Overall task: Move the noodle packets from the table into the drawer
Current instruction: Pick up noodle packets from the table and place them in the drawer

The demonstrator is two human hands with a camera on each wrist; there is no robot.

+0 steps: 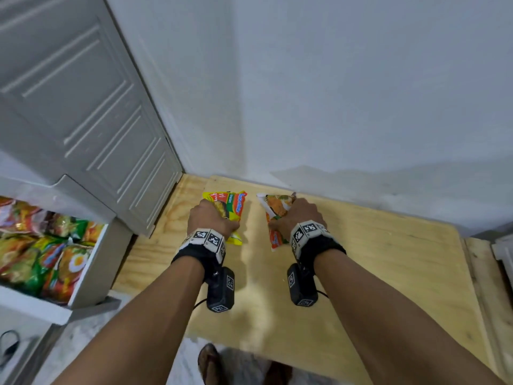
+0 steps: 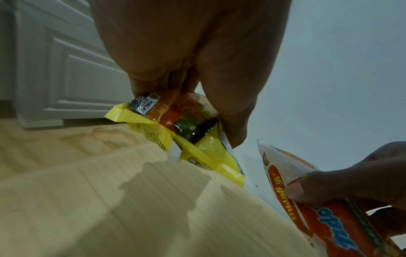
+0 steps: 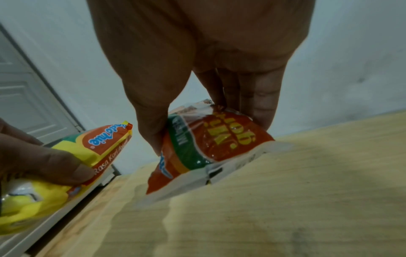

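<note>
The yellow packet (image 3: 92, 151) reads "Indomie" in blue on a red patch, with "Rasa Kari Ayam" along the red strip just beyond the left thumb. The orange packet (image 3: 211, 144) shows yellow "Mi goreng" between the right fingers (image 3: 261, 97), upside down. A black-and-white label under the left fingers (image 2: 140, 87) is too blurred to read.

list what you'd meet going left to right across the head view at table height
open white drawer full of noodle packets → left hand gripping the yellow noodle packet → right hand gripping the orange and white noodle packet → bare light wooden table
</note>
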